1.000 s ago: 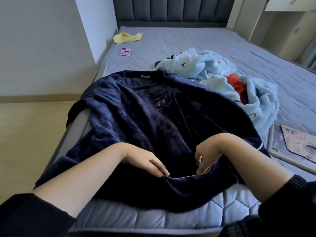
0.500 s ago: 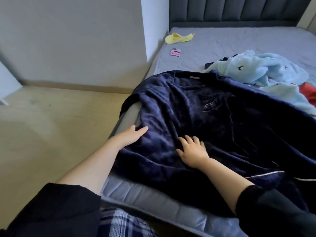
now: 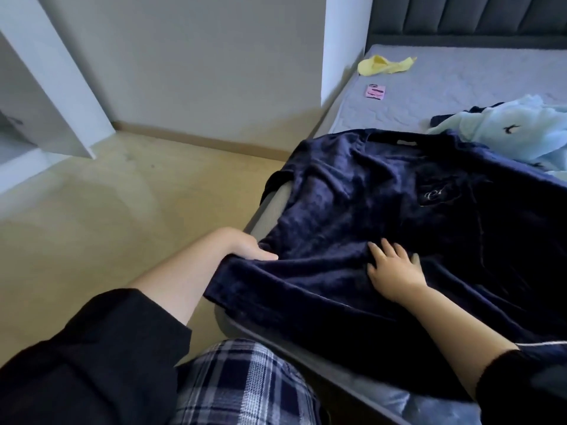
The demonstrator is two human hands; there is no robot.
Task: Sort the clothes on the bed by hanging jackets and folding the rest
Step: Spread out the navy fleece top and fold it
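Note:
A dark navy fleece top with a small embroidered chest pocket lies spread face up over the near left corner of the grey bed. Its left side hangs over the bed's edge. My left hand grips that overhanging left edge, thumb on top and fingers tucked under the fabric. My right hand lies flat on the lower front of the top, fingers spread. A light blue fleece garment with small dark prints is bunched at the right, just beyond the navy top.
A yellow cloth and a small pink card lie near the dark padded headboard. Left of the bed is bare wooden floor, with a white panel at the far left and a wall behind.
The view has swung left towards the floor. My left hand went from lying flat by the top's left edge to gripping it. My right hand stays pressed flat on the fabric.

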